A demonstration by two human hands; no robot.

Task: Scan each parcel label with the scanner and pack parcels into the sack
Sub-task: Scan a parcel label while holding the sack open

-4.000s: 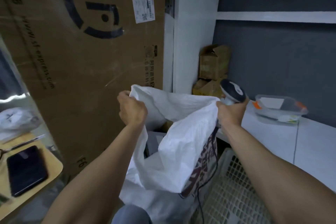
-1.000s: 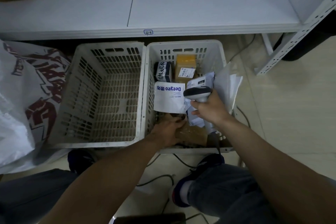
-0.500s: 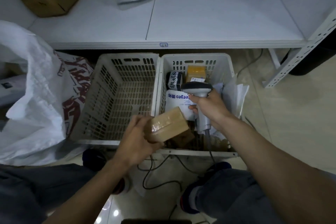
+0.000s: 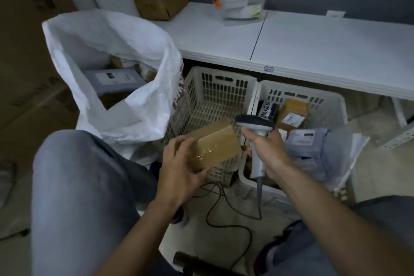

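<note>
Over the near rim of the left crate [image 4: 220,75], the L hand [image 4: 179,163] holds a brown taped box [image 4: 215,143]. Its fingers wrap round the near end, leaving the top and far faces exposed. No label shows on the visible faces. It is prob. on a hidden side, so the box likely needs a turn before a read.

R hand [image 4: 266,150] grips the scanner [image 4: 255,125] by the handle, fingers closed round it. The head is up and just right of the box, above the crate's right wall, presumably held close to keep the read short. Trigger pressed or not: cannot tell.

Sack [image 4: 143,105]: touches the crate's left side, mouth open and facing up, w/ a grey mailer [image 4: 114,77] inside. This pos. suits a short leftward drop.

Right crate [image 4: 302,92]: butted against the left crate's right wall. It holds the unscanned parcels, e.g. a yellow box [image 4: 293,112].

Clearances, ref. left crate:
- Up/left to the sack mouth: open path. The sack's near lip sags, so lift over it.
- Behind/above: the desk [image 4: 313,47] edge stands over the far rim and limits reach there.
- Near side: the cable [image 4: 259,204] loops on the floor. A knee [image 4: 78,175] sits to the left and narrows the route to the sack.
</note>
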